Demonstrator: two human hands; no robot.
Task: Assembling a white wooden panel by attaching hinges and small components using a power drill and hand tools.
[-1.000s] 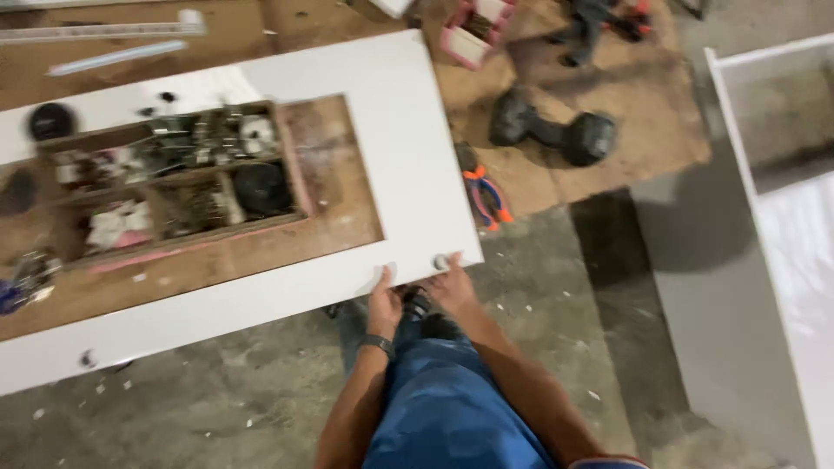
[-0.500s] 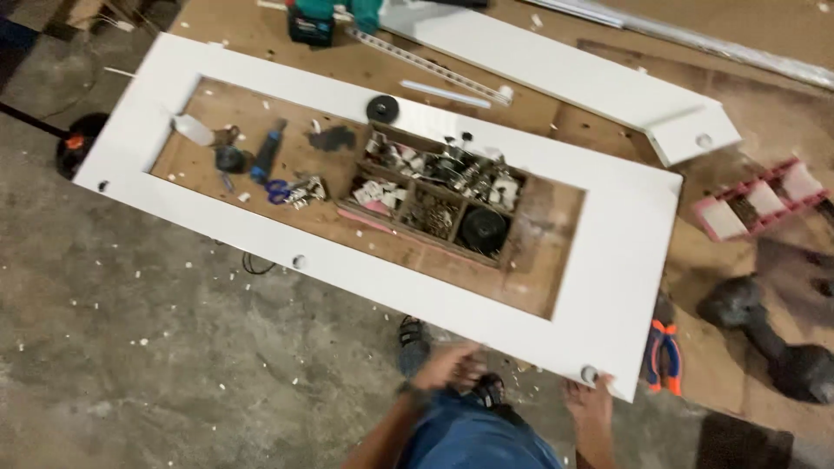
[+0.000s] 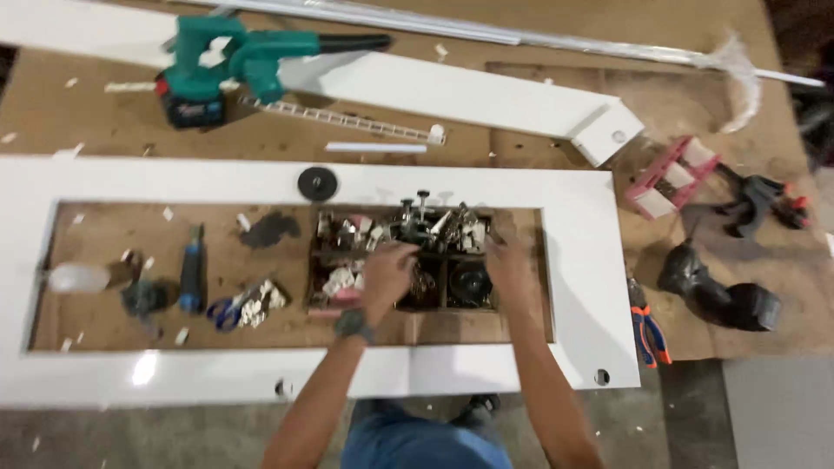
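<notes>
A wooden tray with several compartments full of small metal and white hardware sits inside the opening of a white rectangular frame lying on a brown board. My left hand reaches into the tray's middle compartments, fingers curled over the small parts; I cannot tell whether it holds one. Over the tray's right end rests my right hand, next to a compartment with a black round piece. A dark watch is on my left wrist.
A teal cordless blower and a white panel lie beyond the frame. A black disc sits on the frame's far rail. A blue-handled tool lies inside the frame. Right: orange-handled pliers, black drill, red clamps.
Both hands have moved from the frame's near edge up into the hardware tray. The camera has swung so the frame now lies level and centred.
</notes>
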